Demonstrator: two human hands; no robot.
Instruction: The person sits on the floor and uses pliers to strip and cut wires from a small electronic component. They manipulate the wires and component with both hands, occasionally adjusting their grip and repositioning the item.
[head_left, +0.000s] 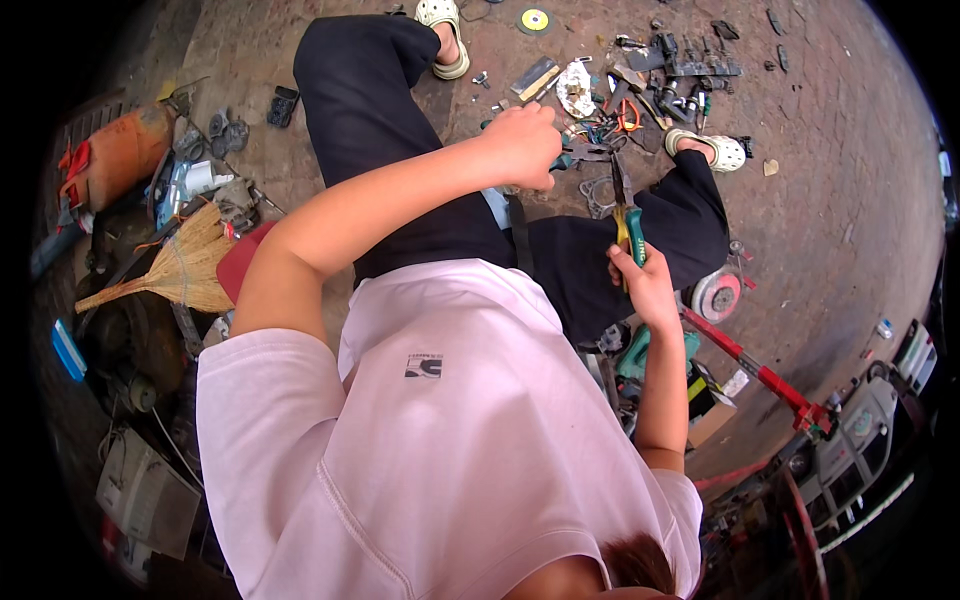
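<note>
Green-and-yellow-handled steel pliers [628, 225] sit clenched in the right hand [645, 285]; the left hand [525, 145], fisted just beside their jaws on something unseen, risks a pinch.

Pliers [628, 222] with green-and-yellow handles stand nearly upright at right of centre, dark jaws pointing far; a small dark metal part [580, 153] sits just left of the jaws.

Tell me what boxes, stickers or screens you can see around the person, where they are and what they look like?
Cardboard box: on the ground by the person's right elbow, brown, flaps open.
Chest patch: on the pink shirt, small, dark and white.
Grey machine panel: at the right edge beside a red bar, pale with a round green spot.
Pliers handles: in the right hand, green and yellow, with small printing.
No lit screen shows.
</note>
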